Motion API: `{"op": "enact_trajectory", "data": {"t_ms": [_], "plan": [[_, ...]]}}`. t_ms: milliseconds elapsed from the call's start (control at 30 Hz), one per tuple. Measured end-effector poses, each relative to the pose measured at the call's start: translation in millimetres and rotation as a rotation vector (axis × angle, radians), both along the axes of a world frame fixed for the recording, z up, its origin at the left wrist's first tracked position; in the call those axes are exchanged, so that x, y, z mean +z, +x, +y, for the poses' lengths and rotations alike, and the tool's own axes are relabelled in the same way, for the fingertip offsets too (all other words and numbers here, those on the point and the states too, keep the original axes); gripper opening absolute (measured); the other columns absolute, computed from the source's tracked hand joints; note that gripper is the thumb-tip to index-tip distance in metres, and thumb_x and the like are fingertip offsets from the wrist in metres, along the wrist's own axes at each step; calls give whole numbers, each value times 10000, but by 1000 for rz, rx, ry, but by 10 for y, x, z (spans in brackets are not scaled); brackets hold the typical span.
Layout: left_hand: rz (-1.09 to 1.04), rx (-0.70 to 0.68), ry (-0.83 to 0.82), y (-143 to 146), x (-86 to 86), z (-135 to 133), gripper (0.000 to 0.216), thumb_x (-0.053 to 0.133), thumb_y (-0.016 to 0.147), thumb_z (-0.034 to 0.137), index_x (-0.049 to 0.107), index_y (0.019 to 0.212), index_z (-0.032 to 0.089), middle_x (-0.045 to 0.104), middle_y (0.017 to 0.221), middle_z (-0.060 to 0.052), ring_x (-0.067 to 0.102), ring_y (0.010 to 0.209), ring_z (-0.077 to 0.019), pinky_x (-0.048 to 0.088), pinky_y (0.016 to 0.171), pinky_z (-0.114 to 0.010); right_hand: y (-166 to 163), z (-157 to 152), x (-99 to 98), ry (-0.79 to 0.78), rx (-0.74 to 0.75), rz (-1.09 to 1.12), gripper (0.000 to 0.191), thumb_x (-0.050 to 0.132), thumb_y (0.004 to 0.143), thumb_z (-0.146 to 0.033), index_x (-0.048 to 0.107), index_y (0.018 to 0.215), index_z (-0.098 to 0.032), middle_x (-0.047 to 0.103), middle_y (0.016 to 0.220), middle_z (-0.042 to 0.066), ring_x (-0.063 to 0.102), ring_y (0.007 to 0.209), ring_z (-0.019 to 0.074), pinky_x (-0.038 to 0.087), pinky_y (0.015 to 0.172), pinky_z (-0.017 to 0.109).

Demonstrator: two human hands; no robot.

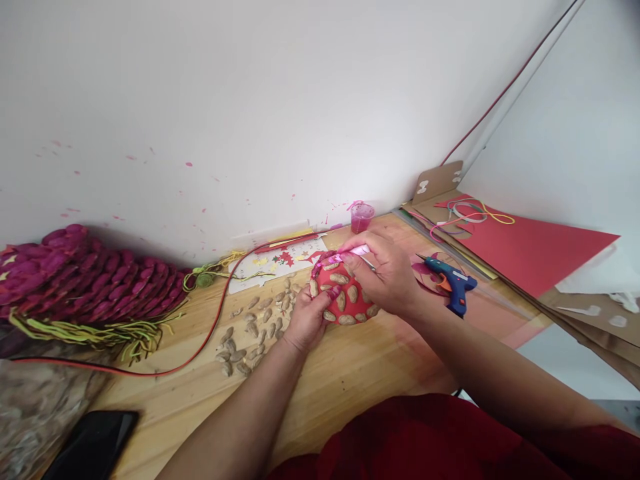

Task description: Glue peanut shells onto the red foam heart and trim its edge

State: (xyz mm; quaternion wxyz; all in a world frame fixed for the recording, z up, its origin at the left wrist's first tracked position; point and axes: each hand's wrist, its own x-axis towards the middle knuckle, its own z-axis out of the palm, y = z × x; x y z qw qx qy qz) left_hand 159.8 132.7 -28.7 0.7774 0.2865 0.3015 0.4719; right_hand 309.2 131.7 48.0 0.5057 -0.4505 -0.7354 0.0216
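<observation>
Gripping a peanut-studded red disc (359, 307) in the left hand (309, 318) and a pink-smeared white stick (359, 251) in the right hand (389, 269).

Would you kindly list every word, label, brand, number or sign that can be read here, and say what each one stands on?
No text can be read with certainty.
Blue glue gun: a pale label on its side, too small to read.
White sheet: small dark marks, too small to tell whether they are letters.
</observation>
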Motion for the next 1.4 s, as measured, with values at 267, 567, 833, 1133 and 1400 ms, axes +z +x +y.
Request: {"op": "enact_trajectory", "data": {"t_ms": [267, 567, 833, 1133, 1400], "plan": [[-7, -5, 17, -4, -5, -4, 381, 930, 588, 311, 745, 873, 140, 786, 766, -68, 770, 734, -253, 654, 767, -423, 3, -2, 5, -3, -17, -17, 61, 611, 920, -212, 671, 932, -219, 748, 917, 33, 654, 895, 223, 462, 867, 390], [7, 1, 25, -2, -9, -3, 386, 924, 590, 311, 732, 880, 143, 777, 754, -57, 761, 706, -239, 653, 748, -408, -10, -29, -2, -19, -19, -15, 73, 589, 923, -213, 660, 922, -230, 745, 908, 35, 650, 889, 225, 467, 866, 397], [13, -6, 22, -9, -4, -9, 387, 927, 591, 319, 740, 875, 134, 781, 752, -61, 751, 655, -225, 652, 711, -388, -6, -19, 8, -28, 12, 9, 71, 590, 927, -214, 660, 931, -224, 748, 927, 30, 655, 889, 217, 471, 866, 386], [8, -10, 36, 1, -8, -4, 381, 922, 597, 312, 735, 881, 142, 784, 762, -62, 772, 753, -256, 651, 759, -405, -15, -9, 13, -29, -1, 2, 66, 599, 922, -217, 664, 929, -228, 745, 921, 31, 654, 898, 221, 470, 877, 390], [4, -7, 30, 3, -25, 2, 389, 922, 599, 311, 732, 886, 131, 775, 747, -64, 771, 750, -265, 652, 755, -414, -6, -27, 25, -58, 15, -14, 71, 591, 925, -229, 661, 918, -230, 744, 932, 34, 655, 891, 217, 477, 879, 388]]}}
